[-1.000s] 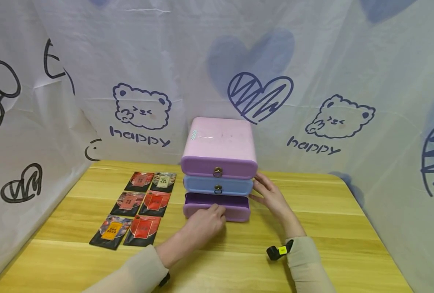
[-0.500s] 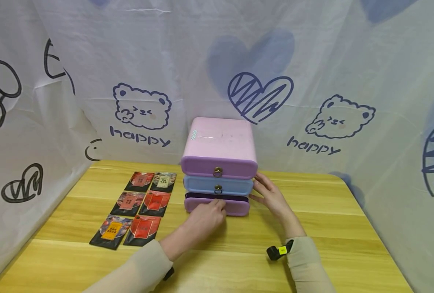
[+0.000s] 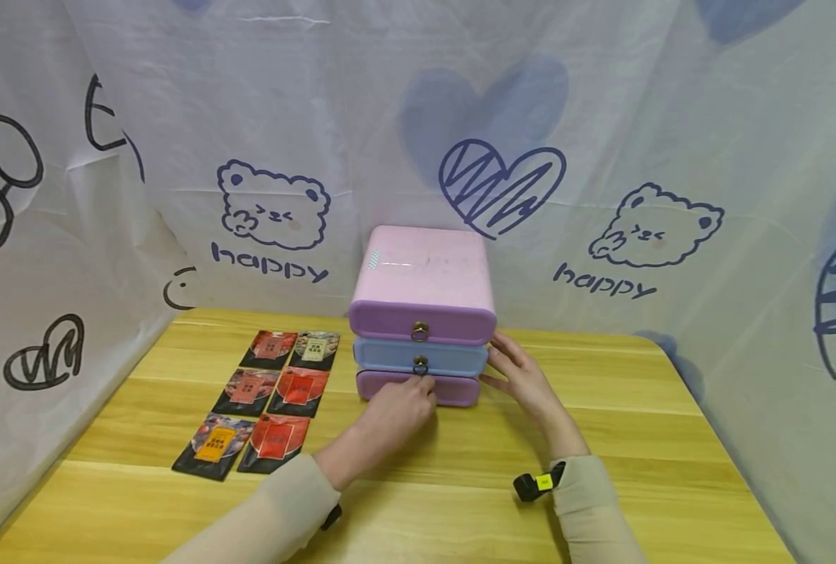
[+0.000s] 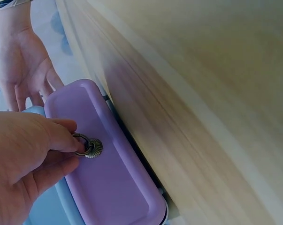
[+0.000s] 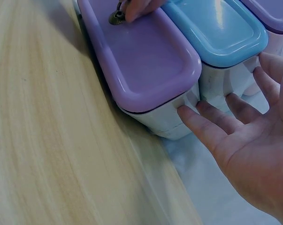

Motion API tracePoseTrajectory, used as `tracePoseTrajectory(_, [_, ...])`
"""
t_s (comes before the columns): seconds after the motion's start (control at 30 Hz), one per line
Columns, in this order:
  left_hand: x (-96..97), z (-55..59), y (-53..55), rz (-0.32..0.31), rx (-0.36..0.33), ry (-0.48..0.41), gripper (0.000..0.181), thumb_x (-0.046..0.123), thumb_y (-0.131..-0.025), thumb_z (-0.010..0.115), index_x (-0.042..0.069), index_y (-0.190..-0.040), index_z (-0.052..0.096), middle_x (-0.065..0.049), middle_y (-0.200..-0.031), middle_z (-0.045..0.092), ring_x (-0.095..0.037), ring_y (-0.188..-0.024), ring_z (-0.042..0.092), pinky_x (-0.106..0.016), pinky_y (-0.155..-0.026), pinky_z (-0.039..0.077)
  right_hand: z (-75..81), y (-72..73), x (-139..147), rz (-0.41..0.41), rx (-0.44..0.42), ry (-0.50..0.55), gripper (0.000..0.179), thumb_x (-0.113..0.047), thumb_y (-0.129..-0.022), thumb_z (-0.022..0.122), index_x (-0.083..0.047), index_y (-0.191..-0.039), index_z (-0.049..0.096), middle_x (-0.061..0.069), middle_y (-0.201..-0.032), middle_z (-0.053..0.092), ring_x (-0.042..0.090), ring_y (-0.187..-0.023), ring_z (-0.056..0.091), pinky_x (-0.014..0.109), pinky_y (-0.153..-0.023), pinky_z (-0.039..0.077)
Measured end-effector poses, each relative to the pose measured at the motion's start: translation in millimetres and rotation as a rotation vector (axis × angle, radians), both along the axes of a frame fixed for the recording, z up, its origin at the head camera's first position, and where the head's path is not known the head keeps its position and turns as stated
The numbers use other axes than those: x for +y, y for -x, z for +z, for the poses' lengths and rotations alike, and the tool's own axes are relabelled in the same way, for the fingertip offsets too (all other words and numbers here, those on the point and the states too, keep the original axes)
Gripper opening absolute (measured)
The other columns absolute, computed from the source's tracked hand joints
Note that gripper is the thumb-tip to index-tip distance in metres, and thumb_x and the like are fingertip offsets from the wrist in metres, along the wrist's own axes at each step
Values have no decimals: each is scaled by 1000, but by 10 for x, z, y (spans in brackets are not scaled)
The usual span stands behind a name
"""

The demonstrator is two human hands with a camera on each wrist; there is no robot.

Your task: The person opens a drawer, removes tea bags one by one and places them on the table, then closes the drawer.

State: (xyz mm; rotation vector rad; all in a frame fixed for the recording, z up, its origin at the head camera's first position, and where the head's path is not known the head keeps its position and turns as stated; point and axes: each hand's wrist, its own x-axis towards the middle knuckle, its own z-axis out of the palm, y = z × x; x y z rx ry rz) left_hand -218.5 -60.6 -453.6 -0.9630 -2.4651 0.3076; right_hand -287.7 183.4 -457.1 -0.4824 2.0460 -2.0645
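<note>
A three-tier drawer box (image 3: 428,266) stands at the back of the table, with a purple top drawer, a blue middle drawer (image 3: 382,356) and a purple bottom drawer (image 3: 456,390). The bottom drawer's front sits nearly flush below the blue one. My left hand (image 3: 392,415) pinches the brass ring pull (image 4: 90,146) on that bottom drawer between thumb and fingers. At the box's right side, my right hand (image 5: 254,126) has its fingers spread and extended, fingertips against the pale side wall (image 5: 164,117). In the head view, my left hand covers the bottom ring.
Several flat black-and-red packets (image 3: 274,442) lie in two columns on the wooden table (image 3: 643,439), left of the box. A white printed cloth (image 3: 389,117) hangs behind and along the sides. A small black device (image 3: 530,487) is at my right wrist.
The bottom drawer has slid back into the box, from partly pulled out to nearly flush. My left hand moved away from me with it. The right hand has stayed in place.
</note>
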Motion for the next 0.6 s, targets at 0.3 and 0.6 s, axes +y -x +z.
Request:
tracePoseTrajectory(0.3, [-12,50,61,10,-26,-11,12,1,-90,74,12,-87,75,-1,-95,66,-12,-76,64,-26,-57,57,-8,8,-3,1,-3,1,54,-18,-112,44,-4,-163,29,20,-167,29,43,-147,36,57,-112,45])
tracePoseTrajectory(0.6, [-22,67,59,-7,-29,6,13,0,-88,73,13,-86,75,1,-89,63,-12,-72,62,-27,-54,55,-7,4,4,3,7,-2,55,-19,-113,44,-4,-163,29,21,-166,29,43,-147,36,56,-112,44])
